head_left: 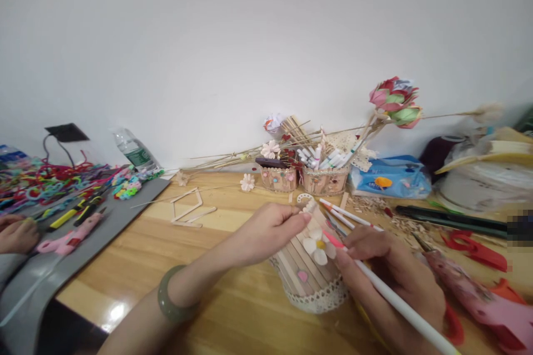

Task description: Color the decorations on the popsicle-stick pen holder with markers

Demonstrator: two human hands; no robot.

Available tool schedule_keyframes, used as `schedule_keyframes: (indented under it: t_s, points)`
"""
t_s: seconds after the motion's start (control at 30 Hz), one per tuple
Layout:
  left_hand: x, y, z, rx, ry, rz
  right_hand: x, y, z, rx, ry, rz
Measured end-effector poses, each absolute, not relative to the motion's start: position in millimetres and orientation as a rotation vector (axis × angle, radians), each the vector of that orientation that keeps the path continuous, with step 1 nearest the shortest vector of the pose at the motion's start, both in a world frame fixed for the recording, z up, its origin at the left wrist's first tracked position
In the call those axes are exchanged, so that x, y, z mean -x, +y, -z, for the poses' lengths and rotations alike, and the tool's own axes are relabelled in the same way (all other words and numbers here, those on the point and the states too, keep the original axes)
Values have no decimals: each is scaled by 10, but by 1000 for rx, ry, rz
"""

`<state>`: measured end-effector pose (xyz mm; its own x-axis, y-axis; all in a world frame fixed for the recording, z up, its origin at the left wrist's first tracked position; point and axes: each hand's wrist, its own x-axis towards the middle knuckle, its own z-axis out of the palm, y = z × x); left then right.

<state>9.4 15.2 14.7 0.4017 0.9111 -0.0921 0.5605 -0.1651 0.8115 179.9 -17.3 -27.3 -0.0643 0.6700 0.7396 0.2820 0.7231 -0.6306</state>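
Marker (398, 300) clamped in right grip (400, 266); left grip (270, 233) clamped on edge of basket (296, 254); tabletop (225, 294) roomier leftward

The container (293, 255) is faced with matt, unvarnished-looking wooden sticks, its lower edge trimmed in openwork cloth lace (315, 302). The marker (397, 300) is smooth white plastic. The tabletop (233, 313) is glossy, grained wood. From the container, the bottle (139, 154) at ten o'clock is clear plastic, the flowers (393, 101) at one look like folded paper, the pack (395, 177) at two is shiny plastic film, and the glue gun (495, 310) at three is pink plastic. The wall (266, 39) at twelve is smooth and matt.
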Motion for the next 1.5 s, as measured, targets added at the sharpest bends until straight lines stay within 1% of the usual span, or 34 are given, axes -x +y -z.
schedule_keyframes:
  t_s: [0.27,0.47,0.9,1.07,1.23,1.33,1.5]
  points:
    - [-89,156,-134,-1827,1267,-550,-1803,-169,297,764,-1679,-395]
    - [-84,158,-131,-1821,1274,-548,-1811,-170,287,836,-1659,-351]
    - [-90,147,-122,-1810,1274,-549,-1831,-180,265,788,-1708,-418]
    - [-84,158,-111,-1821,1266,-562,-1830,-191,296,843,-1679,-429]
    - [-81,159,-113,-1834,1273,-548,-1832,-207,289,770,-1666,-485]
    - [-83,157,-123,-1831,1289,-543,-1851,-212,268,784,-1631,-429]
    - [-94,153,-142,-1808,1296,-526,-1950,-170,263,1029,-1485,-216]
